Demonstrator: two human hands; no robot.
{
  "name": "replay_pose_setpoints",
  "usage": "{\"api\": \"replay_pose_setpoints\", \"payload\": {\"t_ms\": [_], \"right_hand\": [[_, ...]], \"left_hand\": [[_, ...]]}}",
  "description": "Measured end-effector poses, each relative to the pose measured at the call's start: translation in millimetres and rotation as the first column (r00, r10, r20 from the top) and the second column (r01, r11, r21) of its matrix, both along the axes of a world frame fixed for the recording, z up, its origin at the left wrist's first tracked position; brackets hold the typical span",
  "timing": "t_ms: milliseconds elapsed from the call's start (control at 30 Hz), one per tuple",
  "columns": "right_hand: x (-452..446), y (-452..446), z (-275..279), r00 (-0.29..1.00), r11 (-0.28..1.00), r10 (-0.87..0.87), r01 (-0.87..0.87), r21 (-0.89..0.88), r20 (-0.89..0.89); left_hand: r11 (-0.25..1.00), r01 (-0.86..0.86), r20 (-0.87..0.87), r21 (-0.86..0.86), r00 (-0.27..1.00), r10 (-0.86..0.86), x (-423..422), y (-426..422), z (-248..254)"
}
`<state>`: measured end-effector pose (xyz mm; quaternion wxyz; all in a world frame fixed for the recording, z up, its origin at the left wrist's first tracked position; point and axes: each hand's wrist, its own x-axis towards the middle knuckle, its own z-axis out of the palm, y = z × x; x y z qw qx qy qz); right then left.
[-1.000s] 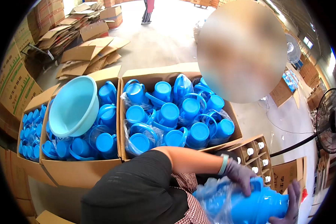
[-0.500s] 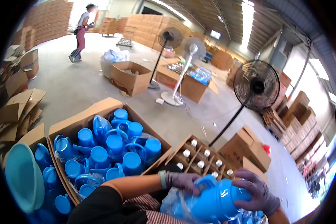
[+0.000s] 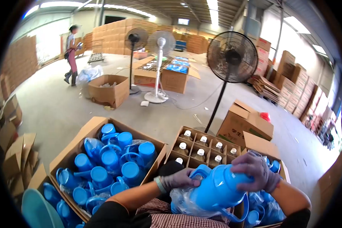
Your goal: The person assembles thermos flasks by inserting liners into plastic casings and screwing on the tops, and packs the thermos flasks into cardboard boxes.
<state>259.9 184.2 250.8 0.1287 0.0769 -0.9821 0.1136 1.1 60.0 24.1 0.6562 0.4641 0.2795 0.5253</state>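
A blue thermos jug lies tilted across my lap, its lower part in a crumpled clear plastic bag. My left hand, in a grey glove, is closed around the jug's handle. Over its top end curl the gloved fingers of my right hand. To the left, a carton holds several blue jugs, some in clear plastic. Beyond my hands, a divided carton holds several bottle-like pieces with white tops. More bagged blue pieces lie below my right forearm.
A teal basin leans at the lower left beside flattened cardboard. A black fan stands ahead, near an open carton. Farther off are a white fan, more cartons and a walking person.
My view has turned right and levelled, so surroundings appear shifted left. The jug stays in both hands, and my right hand has shifted over its top end. The distant person has walked on.
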Motion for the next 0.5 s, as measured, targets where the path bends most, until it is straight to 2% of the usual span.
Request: {"api": "replay_pose_setpoints", "payload": {"t_ms": [33,67,100,133,167,200,233,267,300,333,400,433,467,500], "right_hand": [[5,18,-30,0.975,0.990,-0.114,0.095,-0.101,-0.193],[8,33,-55,0.858,0.861,-0.508,0.501,-0.089,-0.076],[26,89,-102,0.776,0.783,-0.618,0.622,0.006,0.130],[45,124,-128,0.826,0.791,-0.534,0.412,0.452,0.181],[68,166,-166,0.902,0.798,-0.386,0.221,0.561,0.194],[73,145,-130,0.786,0.784,-0.490,0.209,0.584,0.377],[30,59,-57,0.494,0.597,-0.785,0.766,0.240,0.375],[31,36,-38,0.727,0.764,-0.639,0.637,0.103,0.251],[14,0,-9,0.943,0.927,-0.328,0.309,0.210,0.061],[9,4,-10,0.985,0.978,-0.165,0.156,0.137,0.057],[11,11,-24,0.989,0.988,0.150,-0.149,-0.032,0.014],[12,14,-37,0.995,0.992,-0.058,0.048,-0.118,-0.084],[18,43,-70,0.918,0.915,-0.384,0.363,-0.177,-0.102],[23,87,-98,0.833,0.830,-0.553,0.553,0.069,-0.020]], "left_hand": [[0.993,-0.116,-0.014,-0.006,0.993,0.116,18,3,1],[0.912,-0.343,-0.267,0.223,0.879,0.396,49,-3,5],[0.953,-0.251,-0.550,0.169,0.779,0.303,88,-19,15],[0.980,-0.181,-0.769,0.084,0.613,0.179,122,-35,17],[0.981,-0.142,-0.718,0.135,0.668,0.195,130,-31,-12],[0.967,-0.125,-0.662,0.223,0.709,0.244,121,-18,-35],[0.938,-0.046,-0.540,0.343,0.808,0.237,90,-16,-27],[0.892,-0.002,-0.422,0.451,0.881,0.216,59,-5,-30],[0.956,0.172,-0.212,0.238,0.970,-0.122,26,4,-20],[0.912,0.354,0.035,0.205,0.929,-0.368,9,15,-22],[0.907,0.408,0.079,0.102,0.906,-0.416,-3,30,-29],[0.972,0.236,-0.093,-0.001,0.967,-0.236,11,30,-32],[0.998,0.036,-0.285,-0.060,0.957,-0.052,25,34,-25],[0.987,-0.141,-0.700,-0.070,0.712,0.052,47,-15,52]]}}
